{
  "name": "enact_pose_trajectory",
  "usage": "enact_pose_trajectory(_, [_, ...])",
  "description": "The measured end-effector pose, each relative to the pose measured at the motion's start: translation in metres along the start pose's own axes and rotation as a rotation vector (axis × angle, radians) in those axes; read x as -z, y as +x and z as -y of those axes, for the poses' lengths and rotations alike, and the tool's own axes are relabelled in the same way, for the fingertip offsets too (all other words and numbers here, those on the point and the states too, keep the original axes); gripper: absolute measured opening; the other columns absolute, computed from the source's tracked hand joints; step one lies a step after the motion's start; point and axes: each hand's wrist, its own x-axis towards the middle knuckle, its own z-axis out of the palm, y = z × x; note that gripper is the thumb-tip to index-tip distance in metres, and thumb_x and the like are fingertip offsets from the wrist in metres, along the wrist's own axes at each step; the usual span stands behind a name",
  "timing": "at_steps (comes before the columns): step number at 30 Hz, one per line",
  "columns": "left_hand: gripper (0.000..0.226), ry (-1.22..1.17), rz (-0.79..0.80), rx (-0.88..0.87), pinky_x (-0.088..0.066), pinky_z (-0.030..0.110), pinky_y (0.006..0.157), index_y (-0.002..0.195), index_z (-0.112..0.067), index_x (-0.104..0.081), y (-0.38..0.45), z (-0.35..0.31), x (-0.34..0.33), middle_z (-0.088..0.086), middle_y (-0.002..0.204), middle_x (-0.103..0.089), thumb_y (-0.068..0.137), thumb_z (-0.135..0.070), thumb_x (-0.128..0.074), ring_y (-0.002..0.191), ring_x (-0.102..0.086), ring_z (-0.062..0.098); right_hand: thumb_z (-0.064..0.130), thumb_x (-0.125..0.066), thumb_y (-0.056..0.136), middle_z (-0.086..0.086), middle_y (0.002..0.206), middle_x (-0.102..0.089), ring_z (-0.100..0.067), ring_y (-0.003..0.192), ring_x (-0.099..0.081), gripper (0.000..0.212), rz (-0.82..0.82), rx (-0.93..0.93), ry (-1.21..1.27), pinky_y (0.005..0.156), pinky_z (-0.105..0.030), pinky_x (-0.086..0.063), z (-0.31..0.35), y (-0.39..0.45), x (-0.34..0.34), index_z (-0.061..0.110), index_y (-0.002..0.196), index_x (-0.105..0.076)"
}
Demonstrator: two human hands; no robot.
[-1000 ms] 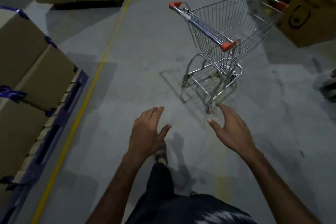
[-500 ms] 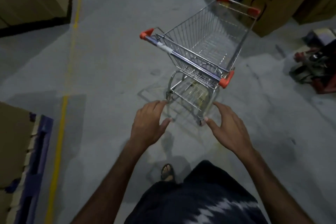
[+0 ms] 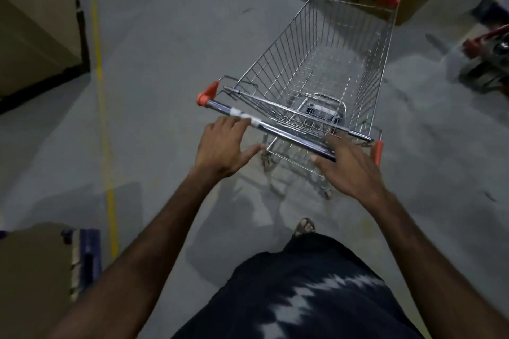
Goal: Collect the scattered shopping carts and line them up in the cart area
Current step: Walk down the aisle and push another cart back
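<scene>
Both arms stretch forward toward a wire cart (image 3: pixel 316 74) standing on the concrete floor (image 3: pixel 165 63) at 12 to 1 o'clock. The left hand (image 3: pixel 224 150) is palm down, fingers spread and uncurled, tips touching the taped part of the handle (image 3: pixel 278 131), thumb below the bar. The right hand (image 3: pixel 348 166) reaches the handle's 3 o'clock end, fingers splayed over the bar, not closed around it. A yellow line (image 3: pixel 103 118) runs at 9 o'clock; boxes (image 3: pixel 35 22) stand at 10 o'clock.
</scene>
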Motion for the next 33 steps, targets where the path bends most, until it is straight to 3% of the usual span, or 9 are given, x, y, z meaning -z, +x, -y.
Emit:
enact_pose_trajectory(3, [0.077,0.012,0.041,-0.087,-0.047,0.047,0.095,0.126,-0.019,-0.066,0.044,0.025,-0.009,0.008,0.123,-0.062,0.094,-0.083,-0.036,0.116,-0.057,0.029,0.086,-0.03,0.092,-0.001,0.126,-0.072,-0.03,0.118,-0.067,0.074,0.152,-0.028,-0.064,0.107,-0.055,-0.042,0.005,0.026,0.002,0.033,0.133,-0.061])
enact_pose_trajectory(5, [0.086,0.06,0.135,-0.143,-0.046,0.048,0.096,0.117,-0.02,-0.07,0.069,0.041,-0.017,0.007,0.115,-0.065,0.091,-0.091,-0.028,0.111,-0.058,0.028,0.092,-0.023,0.088,-0.002,0.113,-0.073,-0.03,0.112,-0.069,0.083,0.188,-0.073,-0.1,0.107,-0.058,-0.04,0.002,0.039,-0.002,0.03,0.121,-0.067])
enact_pose_trajectory(8, [0.089,0.123,0.253,-0.223,-0.043,0.039,0.078,0.082,-0.022,-0.066,0.096,0.052,-0.02,0.002,0.084,-0.068,0.079,-0.101,-0.026,0.083,-0.064,0.027,0.108,-0.006,0.068,-0.001,0.102,-0.071,-0.029,0.101,-0.07,0.112,0.207,-0.14,-0.116,0.11,-0.063,-0.04,-0.003,0.047,-0.007,0.031,0.116,-0.071])
enact_pose_trajectory(13, [0.103,0.141,0.402,-0.341,-0.052,0.037,0.07,0.063,-0.02,-0.061,0.126,0.061,-0.026,0.0,0.064,-0.061,0.06,-0.113,-0.017,0.065,-0.06,0.024,0.105,-0.018,0.074,-0.004,0.106,-0.075,-0.029,0.107,-0.07,0.086,0.199,-0.283,-0.115,0.119,-0.062,-0.021,0.015,0.037,0.002,0.036,0.086,-0.068])
enact_pose_trajectory(15, [0.098,0.142,0.409,-0.404,-0.054,0.039,0.073,0.062,-0.021,-0.056,0.131,0.064,-0.03,-0.001,0.064,-0.06,0.064,-0.112,-0.02,0.065,-0.058,0.023,0.104,-0.021,0.073,0.001,0.089,-0.072,-0.024,0.094,-0.069,0.068,0.152,-0.304,-0.091,0.123,-0.064,-0.014,0.024,0.033,0.004,0.045,0.073,-0.053])
enact_pose_trajectory(17, [0.097,0.156,0.41,-0.461,-0.055,0.04,0.074,0.064,-0.021,-0.056,0.13,0.067,-0.032,0.0,0.068,-0.062,0.067,-0.111,-0.02,0.068,-0.061,0.025,0.101,-0.026,0.073,0.006,0.068,-0.06,-0.014,0.069,-0.058,0.062,0.174,-0.335,-0.032,0.118,-0.058,-0.033,0.031,0.028,-0.002,0.04,0.064,-0.035])
enact_pose_trajectory(21, [0.103,0.151,0.408,-0.562,-0.047,0.036,0.065,0.073,-0.021,-0.063,0.117,0.076,-0.026,0.0,0.071,-0.058,0.062,-0.113,-0.016,0.068,-0.057,0.024,0.106,-0.023,0.07,0.007,0.067,-0.065,-0.01,0.069,-0.062,0.091,0.116,-0.479,-0.12,0.118,-0.057,-0.025,0.046,0.006,-0.029,0.023,0.062,-0.06])
enact_pose_trajectory(27, [0.095,0.143,0.413,-0.808,-0.037,0.031,0.056,0.071,-0.024,-0.063,0.075,0.083,-0.027,-0.005,0.066,-0.056,0.071,-0.108,-0.02,0.059,-0.055,0.014,0.107,-0.015,0.069,0.01,0.067,-0.063,-0.007,0.065,-0.06,0.095,0.116,-0.599,-0.078,0.087,-0.039,-0.048,0.087,-0.068,-0.083,0.025,0.065,-0.061])
enact_pose_trajectory(33, [0.094,0.138,0.394,-1.079,-0.044,0.033,0.059,0.071,-0.026,-0.061,0.035,0.057,-0.033,-0.006,0.064,-0.057,0.071,-0.109,-0.018,0.058,-0.056,0.016,0.112,-0.013,0.062,0.01,0.066,-0.064,-0.006,0.068,-0.061,0.1,0.068,-0.832,-0.012,0.096,-0.043,-0.043,0.122,-0.154,-0.128,0.026,0.066,-0.063])
